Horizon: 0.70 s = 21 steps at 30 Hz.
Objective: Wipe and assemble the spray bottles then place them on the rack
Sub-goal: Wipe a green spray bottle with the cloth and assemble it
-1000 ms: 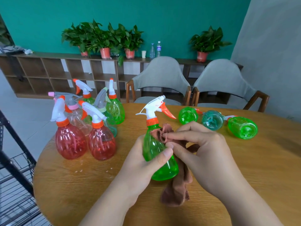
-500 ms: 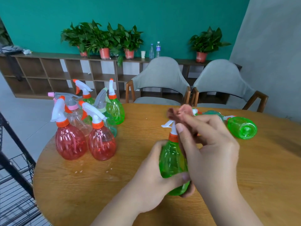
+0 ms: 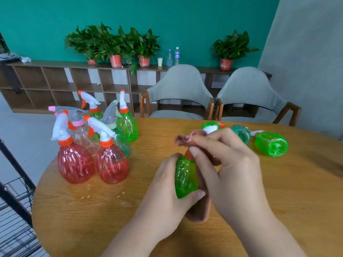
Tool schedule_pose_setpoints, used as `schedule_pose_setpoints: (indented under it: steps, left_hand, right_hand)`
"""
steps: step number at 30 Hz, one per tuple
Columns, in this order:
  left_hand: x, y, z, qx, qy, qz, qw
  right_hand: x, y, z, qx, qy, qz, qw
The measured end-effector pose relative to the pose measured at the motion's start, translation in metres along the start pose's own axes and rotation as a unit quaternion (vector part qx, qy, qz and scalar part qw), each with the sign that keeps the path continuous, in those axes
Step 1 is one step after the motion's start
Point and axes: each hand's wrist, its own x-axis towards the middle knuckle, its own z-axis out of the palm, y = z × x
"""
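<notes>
Green bottle [image 3: 185, 177] now has its head wrapped in cloth [image 3: 182, 140].

Green spray bottle [image 3: 185, 175] half wrapped in brown cloth [image 3: 199, 212].
Held upright at centre frame, sprayer head bundled in the cloth. Grouped upright at left: six assembled bottles [image 3: 111, 164], red, clear and green. Laid sideways at upper right: three green-tinted bottles [image 3: 272, 144].

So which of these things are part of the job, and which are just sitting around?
Job: green bottle in the left hand, cloth in the right hand, standing bottles, lying bottles, rack.
Lying about: chairs, potted plants, water bottles.
</notes>
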Motion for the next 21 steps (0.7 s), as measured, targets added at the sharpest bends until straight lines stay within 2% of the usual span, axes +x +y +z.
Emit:
schedule_pose_setpoints:
  steps: [3, 9, 13, 16, 21]
  left_hand:
    - [0.000, 0.001, -0.001, 0.001, 0.005, 0.002, 1.000]
    - [-0.005, 0.005, -0.004, 0.007, -0.012, 0.015, 1.000]
    - [-0.004, 0.010, -0.004, 0.000, -0.024, 0.014, 1.000]
    - [-0.002, 0.011, -0.003, -0.050, -0.033, 0.009, 0.998]
    - [-0.007, 0.017, -0.006, -0.139, -0.071, -0.001, 0.988]
  right_hand:
    - [0.002, 0.000, 0.000, -0.001, 0.003, -0.012, 1.000]
    - [0.006, 0.023, -0.012, -0.061, 0.118, 0.040, 0.990]
    - [0.001, 0.015, -0.005, -0.017, 0.115, 0.013, 0.993]
    - [0.000, 0.008, 0.001, 0.010, 0.115, -0.010, 0.993]
    - [0.000, 0.016, -0.003, 0.018, 0.200, 0.040, 0.979]
